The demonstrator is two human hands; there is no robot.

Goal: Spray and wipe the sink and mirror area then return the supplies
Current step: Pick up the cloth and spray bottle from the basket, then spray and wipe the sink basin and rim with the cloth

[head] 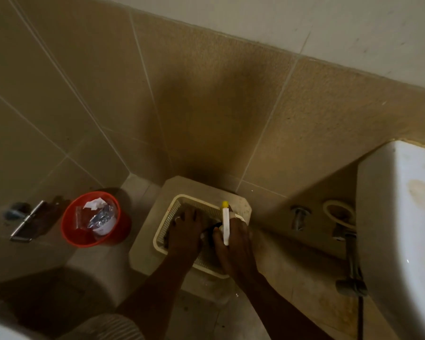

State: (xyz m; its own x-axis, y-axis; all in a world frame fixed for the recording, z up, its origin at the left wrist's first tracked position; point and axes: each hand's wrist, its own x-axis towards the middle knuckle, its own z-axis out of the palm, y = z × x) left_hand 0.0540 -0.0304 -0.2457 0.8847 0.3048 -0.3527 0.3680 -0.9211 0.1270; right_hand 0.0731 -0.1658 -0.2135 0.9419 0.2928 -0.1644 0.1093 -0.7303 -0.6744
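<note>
A cream plastic basket (166, 223) rests on a low beige stool (147, 256) by the tiled wall. Both my hands are down in the basket. My right hand (236, 241) is wrapped around a white spray bottle (225, 225) with a yellow nozzle tip, held upright at the basket's right side. My left hand (185, 229) lies flat, fingers spread, pressing on something dark inside the basket; what lies under it is hidden. The white sink (402, 217) juts in at the right edge. No mirror is in view.
A red bin (70, 231) with paper and foil waste stands left of the stool. A metal paper holder (26, 223) is fixed on the left wall. Pipes and a hose (351, 256) hang under the sink. A toilet rim shows at bottom left.
</note>
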